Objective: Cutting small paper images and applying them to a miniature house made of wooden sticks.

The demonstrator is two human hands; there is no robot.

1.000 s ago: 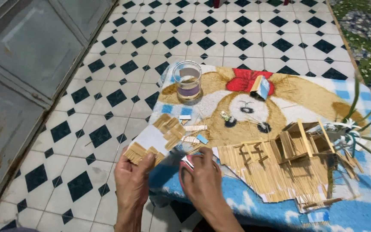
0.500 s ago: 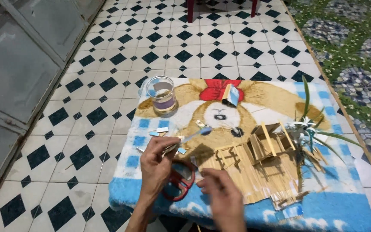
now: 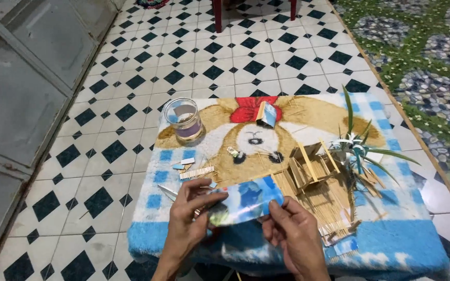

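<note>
Hands now share one blue printed sheet (image 3: pixel 246 202), held up over the near edge of the blue bear-print mat (image 3: pixel 391 244). Half a second back the left hand held a thin stick and red-handled scissors lay under it; both are out of sight now, and a second back both hands were down flat by the stick pieces. So the work has moved from the sticks to this sheet.

Left hand (image 3: pixel 191 213): thumb and fingers pinching the sheet's left end, which curls down. Right hand (image 3: pixel 295 234): thumb and forefinger pinching its right lower edge, other fingers loosely bent. Sheet bowed between them, off the mat.

Around, placed from the mat:
- glass jar (image 3: pixel 182 118), far left corner, upright, looks near empty
- small blue box (image 3: pixel 266 114), far middle, on the red bow print
- short row of joined sticks (image 3: pixel 197 173), left of centre, small blue scraps just beside it
- stick-built frame model (image 3: pixel 311 164), right of centre, on a flat spread of sticks (image 3: pixel 329 208)
- small green spiky plant (image 3: pixel 358 148), right edge, touching the model's side
- thin metal piece (image 3: pixel 166 192), near left, partly behind the left hand; cannot tell what it is
- black-and-white tile floor (image 3: pixel 105 156) all round; grey metal door (image 3: pixel 22 88) to the left

Nothing lies between the hands and the sheet; the model and loose sticks sit just beyond the right hand.
</note>
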